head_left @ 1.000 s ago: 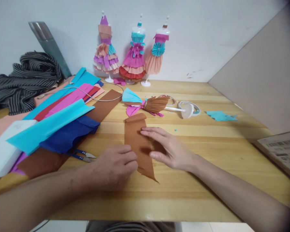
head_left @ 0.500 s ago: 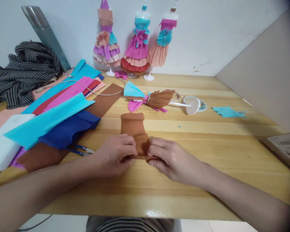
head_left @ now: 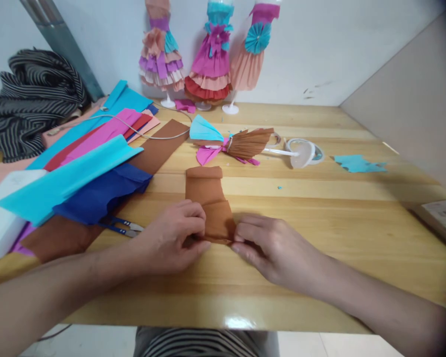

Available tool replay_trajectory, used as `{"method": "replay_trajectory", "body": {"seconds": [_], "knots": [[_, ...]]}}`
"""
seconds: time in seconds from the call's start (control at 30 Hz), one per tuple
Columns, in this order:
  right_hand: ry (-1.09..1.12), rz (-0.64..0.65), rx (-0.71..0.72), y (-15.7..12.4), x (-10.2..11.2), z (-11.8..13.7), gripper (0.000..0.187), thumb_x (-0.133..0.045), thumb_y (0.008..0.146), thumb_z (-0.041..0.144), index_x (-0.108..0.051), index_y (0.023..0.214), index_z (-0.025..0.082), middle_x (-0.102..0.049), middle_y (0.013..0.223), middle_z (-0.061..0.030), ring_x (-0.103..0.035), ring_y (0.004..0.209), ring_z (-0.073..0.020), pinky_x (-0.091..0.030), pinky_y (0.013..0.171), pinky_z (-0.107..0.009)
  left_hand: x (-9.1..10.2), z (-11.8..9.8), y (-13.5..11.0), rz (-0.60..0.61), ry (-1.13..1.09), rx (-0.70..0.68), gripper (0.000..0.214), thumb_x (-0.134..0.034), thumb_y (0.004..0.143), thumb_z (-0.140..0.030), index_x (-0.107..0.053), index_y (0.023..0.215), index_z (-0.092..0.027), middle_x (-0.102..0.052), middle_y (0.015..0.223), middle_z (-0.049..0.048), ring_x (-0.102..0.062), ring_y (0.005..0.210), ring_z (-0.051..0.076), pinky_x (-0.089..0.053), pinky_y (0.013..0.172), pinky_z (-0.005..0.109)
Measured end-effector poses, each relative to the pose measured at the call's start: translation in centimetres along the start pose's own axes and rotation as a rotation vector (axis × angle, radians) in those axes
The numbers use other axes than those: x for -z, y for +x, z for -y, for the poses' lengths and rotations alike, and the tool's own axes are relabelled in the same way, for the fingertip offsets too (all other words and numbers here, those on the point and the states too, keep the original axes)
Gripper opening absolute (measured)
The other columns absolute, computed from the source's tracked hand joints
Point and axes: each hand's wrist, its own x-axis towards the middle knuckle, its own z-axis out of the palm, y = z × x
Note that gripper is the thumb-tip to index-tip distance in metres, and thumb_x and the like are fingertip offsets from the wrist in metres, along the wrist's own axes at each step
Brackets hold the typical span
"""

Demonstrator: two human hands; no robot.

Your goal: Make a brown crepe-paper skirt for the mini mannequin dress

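A strip of brown crepe paper (head_left: 213, 210) lies on the table in front of me, its far end curled over and its near edge folded. My left hand (head_left: 180, 237) pinches the near left corner between thumb and fingers. At the near right corner, my right hand (head_left: 260, 243) has its fingers closed on the same paper. Just beyond the strip rests a small figure dressed in pleated brown paper (head_left: 249, 144), with blue and pink paper at its top and a clear stand (head_left: 302, 154) at its other end.
To the left lie coloured paper sheets (head_left: 74, 173), a white box (head_left: 7, 213), blue-handled thread snips (head_left: 124, 227) and a striped cloth (head_left: 40, 104). Several paper-dressed figures (head_left: 211, 64) stand along the wall. A blue paper scrap (head_left: 359, 163) and a carton (head_left: 444, 218) are at right.
My right hand has shifted slightly right along the near edge, baring more of the brown paper between my hands. The view has tilted down a little.
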Motion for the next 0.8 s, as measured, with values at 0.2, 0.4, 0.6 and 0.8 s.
{"method": "replay_trajectory", "body": {"seconds": [0.2, 0.4, 0.6, 0.8], "knots": [[-0.063, -0.028, -0.009, 0.0, -0.4, 0.3, 0.021, -0.044, 0.087, 0.017, -0.049, 0.067, 0.018, -0.054, 0.067, -0.0034, -0.05, 0.061, -0.015, -0.035, 0.055, -0.026, -0.6, -0.1, 0.0, -0.057, 0.086, 0.027, 0.022, -0.05, 0.084, -0.014, -0.05, 0.061, -0.015, -0.056, 0.075, 0.0039, -0.05, 0.072, 0.014, -0.041, 0.065, 0.027], [-0.152, -0.065, -0.063, -0.1, -0.9, 0.4, 0.017, -0.047, 0.085, 0.018, -0.049, 0.068, 0.018, -0.056, 0.068, -0.004, -0.051, 0.06, -0.0161, -0.036, 0.054, -0.028, -1.1, -0.1, 0.1, -0.083, 0.161, 0.04, 0.019, -0.053, 0.081, -0.013, -0.049, 0.062, -0.016, -0.054, 0.075, 0.003, -0.05, 0.071, 0.014, -0.041, 0.064, 0.027], [-0.101, -0.07, -0.112, -0.4, -0.7, 0.3, 0.005, -0.049, 0.083, 0.016, -0.053, 0.079, 0.018, -0.058, 0.074, -0.0034, -0.054, 0.062, -0.0151, -0.04, 0.053, -0.026, -0.5, 0.0, 0.0, -0.037, 0.055, 0.086, 0.009, -0.055, 0.08, -0.009, -0.058, 0.073, -0.015, -0.058, 0.082, 0.0039, -0.054, 0.077, 0.015, -0.045, 0.068, 0.027], [-0.071, -0.132, -0.067, -0.6, -0.9, 0.3, 0.015, -0.046, 0.085, 0.014, -0.059, 0.078, 0.017, -0.06, 0.077, -0.0056, -0.058, 0.065, -0.0158, -0.044, 0.055, -0.026, -0.5, 0.3, -0.5, -0.027, 0.071, 0.06, 0.016, -0.052, 0.083, -0.008, -0.065, 0.078, -0.015, -0.06, 0.088, 0.0062, -0.056, 0.082, 0.016, -0.049, 0.073, 0.028]]}}
